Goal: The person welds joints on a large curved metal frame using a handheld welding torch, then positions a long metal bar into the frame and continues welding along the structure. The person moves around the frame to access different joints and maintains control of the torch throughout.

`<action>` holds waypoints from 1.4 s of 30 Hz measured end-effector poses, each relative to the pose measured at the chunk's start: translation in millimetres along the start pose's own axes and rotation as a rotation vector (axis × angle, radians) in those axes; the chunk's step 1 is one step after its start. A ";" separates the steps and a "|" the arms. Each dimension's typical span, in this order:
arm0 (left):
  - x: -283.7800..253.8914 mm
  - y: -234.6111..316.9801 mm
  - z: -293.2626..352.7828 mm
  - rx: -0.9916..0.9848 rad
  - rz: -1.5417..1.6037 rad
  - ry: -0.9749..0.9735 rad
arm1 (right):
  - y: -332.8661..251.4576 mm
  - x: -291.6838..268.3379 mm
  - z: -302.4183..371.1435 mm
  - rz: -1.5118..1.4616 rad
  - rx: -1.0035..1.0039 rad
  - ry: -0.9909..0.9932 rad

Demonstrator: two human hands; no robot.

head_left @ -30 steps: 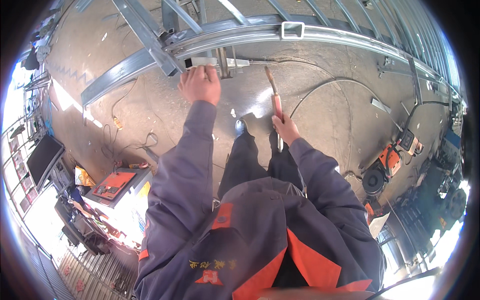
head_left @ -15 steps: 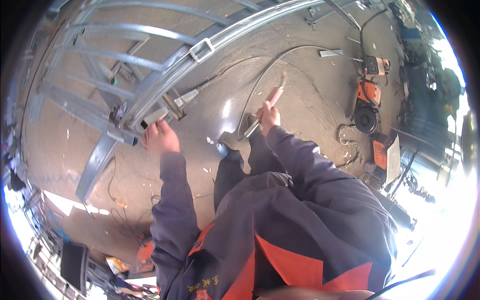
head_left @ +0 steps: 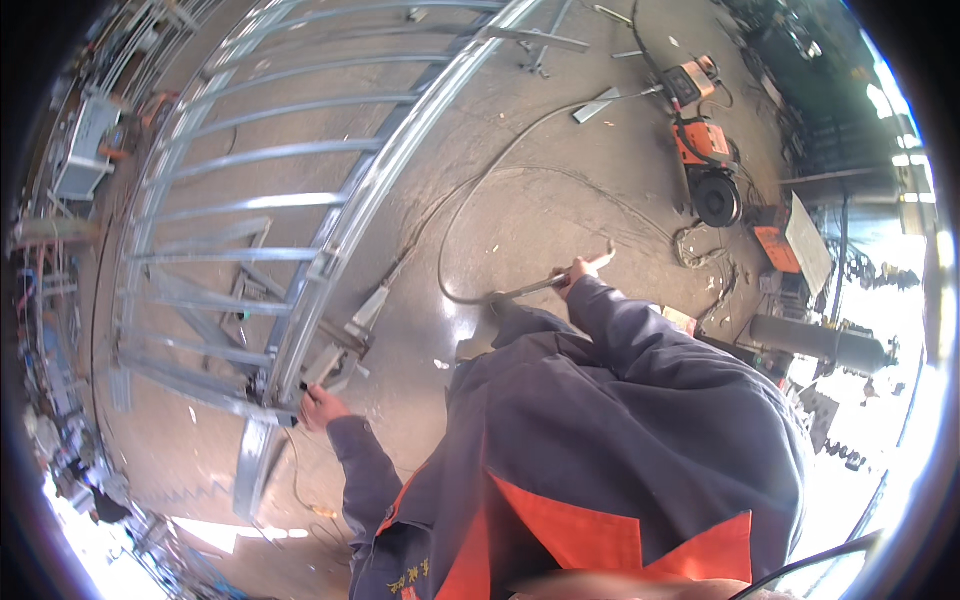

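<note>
My right hand [head_left: 580, 278] grips a welding torch [head_left: 600, 260], its thin nozzle end pointing away to the upper right. From the torch a cable [head_left: 443, 240] loops over the floor to an orange wire feeder [head_left: 692, 82]. At the near corner of a galvanized metal frame with many rungs [head_left: 345, 215], my left hand [head_left: 322, 408] is closed, fingertips at a small dark thing I cannot make out. Next to those fingers, a short metal bracket [head_left: 340, 345] sits against the frame's side rail. A metal leg [head_left: 257, 465] sticks out below that corner.
An orange machine with a black wire spool [head_left: 716, 200] stands on the floor to the right, with an orange-and-white box [head_left: 790, 245] nearby. A grey gas cylinder [head_left: 820, 342] lies farther right. Loose cable [head_left: 700, 245] coils on the floor. A metal offcut [head_left: 597, 105] lies near the feeder.
The view has shifted, showing more of the frame, which sits lower. In my right hand the torch has swung to point more to the right. My left hand stays by the frame's corner.
</note>
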State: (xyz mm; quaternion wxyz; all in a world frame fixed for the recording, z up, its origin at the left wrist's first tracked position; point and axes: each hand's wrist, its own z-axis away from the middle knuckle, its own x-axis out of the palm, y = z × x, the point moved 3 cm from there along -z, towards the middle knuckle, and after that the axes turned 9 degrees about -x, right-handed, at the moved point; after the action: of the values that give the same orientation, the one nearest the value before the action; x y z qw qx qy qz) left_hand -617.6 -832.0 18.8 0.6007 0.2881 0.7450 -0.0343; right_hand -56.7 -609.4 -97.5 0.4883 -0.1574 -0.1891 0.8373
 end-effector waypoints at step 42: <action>-37.9 30.3 9.2 -0.144 -0.106 -0.189 | -277.0 -283.6 -5.4 -0.044 -0.927 0.158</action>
State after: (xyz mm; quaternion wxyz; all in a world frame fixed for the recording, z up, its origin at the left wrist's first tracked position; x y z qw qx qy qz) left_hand -591.0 -825.1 59.8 0.6849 0.1998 0.6996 -0.0395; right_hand 290.0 -732.2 50.4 0.3970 -0.4182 -0.5083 0.6396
